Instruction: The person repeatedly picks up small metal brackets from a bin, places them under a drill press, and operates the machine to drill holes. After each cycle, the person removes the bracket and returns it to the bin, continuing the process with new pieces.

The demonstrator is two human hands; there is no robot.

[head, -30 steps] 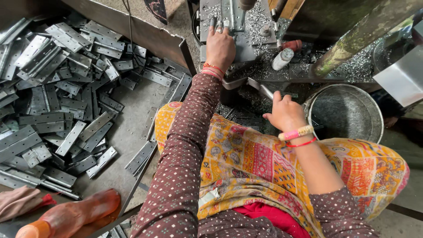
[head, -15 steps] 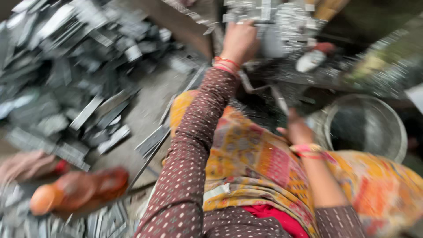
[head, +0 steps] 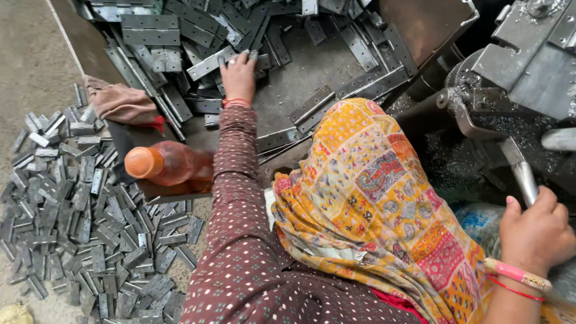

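Note:
My left hand (head: 239, 75) reaches far forward into a flat metal tray (head: 312, 72) heaped with grey metal hinge plates. Its fingers curl over the end of one long hinge plate (head: 209, 63) on the pile. Down at the lower right, my right hand (head: 536, 233) is closed around the end of a steel lever handle (head: 521, 171) of a grimy press machine (head: 528, 60). A yellow patterned cloth (head: 384, 192) covers my lap between both arms.
An orange plastic bottle (head: 163, 164) lies on the tray's near corner, with a crumpled brown rag (head: 120, 102) beside it. Many small grey hinges (head: 78, 228) are heaped on the floor at the left. Metal shavings coat the machine's base (head: 510, 123).
My left hand has left the machine and swung over to the hinge pile in the tray. The view has turned left with it. My right hand stays on the lever.

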